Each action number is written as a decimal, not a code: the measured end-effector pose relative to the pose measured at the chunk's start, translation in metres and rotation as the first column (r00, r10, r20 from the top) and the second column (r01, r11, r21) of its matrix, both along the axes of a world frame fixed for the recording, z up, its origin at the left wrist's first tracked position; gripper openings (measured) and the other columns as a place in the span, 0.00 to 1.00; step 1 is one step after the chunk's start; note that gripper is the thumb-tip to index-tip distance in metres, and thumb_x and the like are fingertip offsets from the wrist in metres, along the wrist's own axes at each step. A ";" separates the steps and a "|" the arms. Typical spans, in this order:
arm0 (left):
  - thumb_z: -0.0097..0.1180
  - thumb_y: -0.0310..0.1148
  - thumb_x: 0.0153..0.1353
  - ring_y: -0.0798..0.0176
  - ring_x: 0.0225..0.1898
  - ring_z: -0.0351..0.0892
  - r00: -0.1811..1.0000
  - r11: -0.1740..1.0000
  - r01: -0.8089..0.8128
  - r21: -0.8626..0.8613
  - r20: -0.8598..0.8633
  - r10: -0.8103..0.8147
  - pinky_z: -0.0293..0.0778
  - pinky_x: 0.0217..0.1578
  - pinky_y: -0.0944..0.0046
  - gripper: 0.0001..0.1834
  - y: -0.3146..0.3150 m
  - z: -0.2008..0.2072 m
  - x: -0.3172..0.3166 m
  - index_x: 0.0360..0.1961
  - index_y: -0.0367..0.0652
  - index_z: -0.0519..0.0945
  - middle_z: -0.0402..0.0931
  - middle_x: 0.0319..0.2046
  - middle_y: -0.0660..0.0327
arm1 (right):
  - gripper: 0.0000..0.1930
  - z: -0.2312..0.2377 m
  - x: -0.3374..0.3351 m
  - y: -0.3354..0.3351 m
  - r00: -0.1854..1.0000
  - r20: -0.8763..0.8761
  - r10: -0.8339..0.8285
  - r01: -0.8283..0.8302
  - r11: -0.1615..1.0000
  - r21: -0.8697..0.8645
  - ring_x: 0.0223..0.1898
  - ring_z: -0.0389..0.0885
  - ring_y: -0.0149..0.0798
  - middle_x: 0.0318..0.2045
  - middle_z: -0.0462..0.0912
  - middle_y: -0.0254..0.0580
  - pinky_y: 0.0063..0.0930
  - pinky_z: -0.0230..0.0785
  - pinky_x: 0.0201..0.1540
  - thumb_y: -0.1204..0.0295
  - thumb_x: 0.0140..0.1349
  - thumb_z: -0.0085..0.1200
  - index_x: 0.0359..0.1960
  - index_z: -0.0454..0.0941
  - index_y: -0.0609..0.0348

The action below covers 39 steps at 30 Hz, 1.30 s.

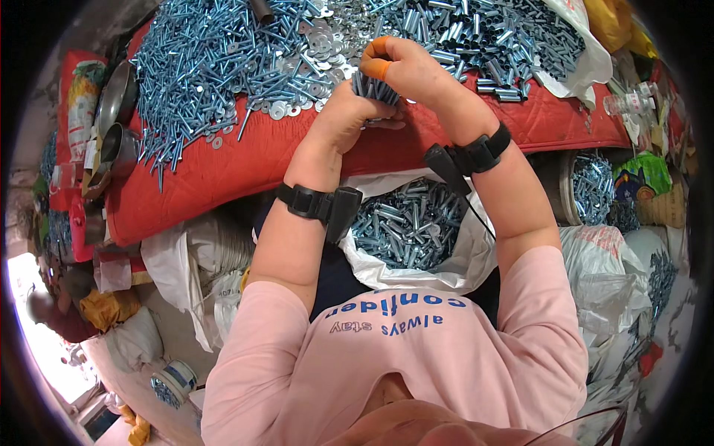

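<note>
My left hand [343,111] is closed around a bunch of silvery bolts [374,88] whose ends stick up out of the fist. My right hand [405,67], with orange finger covers on two fingertips, rests on top of that bunch and touches the bolt ends. Both wrists carry black strapped bands. The hands hover over a red padded mat [245,160] heaped with loose bolts [197,56], flat washers [316,44] and short metal sleeves [483,37].
A white sack [446,271] full of assembled bolts sits in my lap below the hands. More bags of hardware [595,186] stand at the right. Metal bowls [119,97] lie at the mat's left edge, with sacks and a small tub [175,380] on the floor.
</note>
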<state>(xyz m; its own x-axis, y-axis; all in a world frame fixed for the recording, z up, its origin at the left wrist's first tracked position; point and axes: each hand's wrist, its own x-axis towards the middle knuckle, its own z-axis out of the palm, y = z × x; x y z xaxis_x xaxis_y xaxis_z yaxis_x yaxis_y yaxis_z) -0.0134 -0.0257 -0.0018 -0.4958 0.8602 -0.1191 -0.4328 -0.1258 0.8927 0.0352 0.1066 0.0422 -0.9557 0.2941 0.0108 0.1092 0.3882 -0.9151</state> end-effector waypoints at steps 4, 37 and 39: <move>0.59 0.20 0.43 0.59 0.33 0.81 0.991 0.994 0.104 0.037 0.082 -0.107 0.81 0.38 0.58 0.18 -0.003 0.000 -0.002 0.39 0.35 0.76 0.78 0.33 0.56 | 0.12 -0.006 -0.008 0.012 0.995 -0.043 0.087 -0.082 0.992 0.099 0.31 0.78 0.36 0.29 0.81 0.45 0.30 0.71 0.37 0.68 0.54 0.56 0.36 0.79 0.63; 0.48 0.30 0.62 0.59 0.46 0.77 0.712 0.986 -0.079 0.147 0.701 -0.048 0.75 0.49 0.59 0.14 0.011 0.007 0.075 0.48 0.35 0.71 0.74 0.45 0.54 | 0.12 -0.031 0.082 -0.036 0.661 -0.747 -0.071 0.517 0.765 0.385 0.44 0.72 0.48 0.41 0.78 0.41 0.42 0.61 0.48 0.65 0.56 0.52 0.40 0.80 0.53; 0.46 0.32 0.64 0.59 0.46 0.77 0.723 0.988 -0.050 0.145 0.688 -0.065 0.75 0.49 0.59 0.15 0.014 0.007 0.079 0.49 0.35 0.70 0.74 0.46 0.53 | 0.11 -0.032 0.085 -0.033 0.621 -0.777 -0.105 0.547 0.768 0.333 0.43 0.72 0.47 0.41 0.78 0.40 0.41 0.61 0.46 0.64 0.58 0.51 0.39 0.81 0.52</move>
